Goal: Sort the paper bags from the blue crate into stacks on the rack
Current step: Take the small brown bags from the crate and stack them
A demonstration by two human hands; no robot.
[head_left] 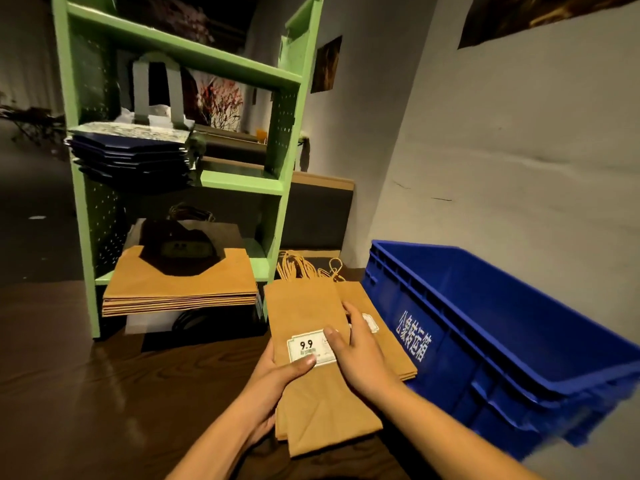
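I hold a bundle of narrow brown paper bags (304, 306) with twine handles and a white "9.9" label, low in the middle of the view. My left hand (277, 382) grips the bundle from its left edge, thumb on the label. My right hand (360, 355) lies on top, thumb at the label and fingers spread over the bags to the right. The blue crate (519, 341) stands tilted at the right, touching the bundle's right side. The green rack (194, 161) stands behind, at the left.
The rack's bottom shelf carries a stack of wide brown bags (180, 285). Its middle shelf bears dark blue bags (131, 154) with a white-handled bag on top. A dark wooden surface (104, 393) spreads below. A grey wall rises at the right.
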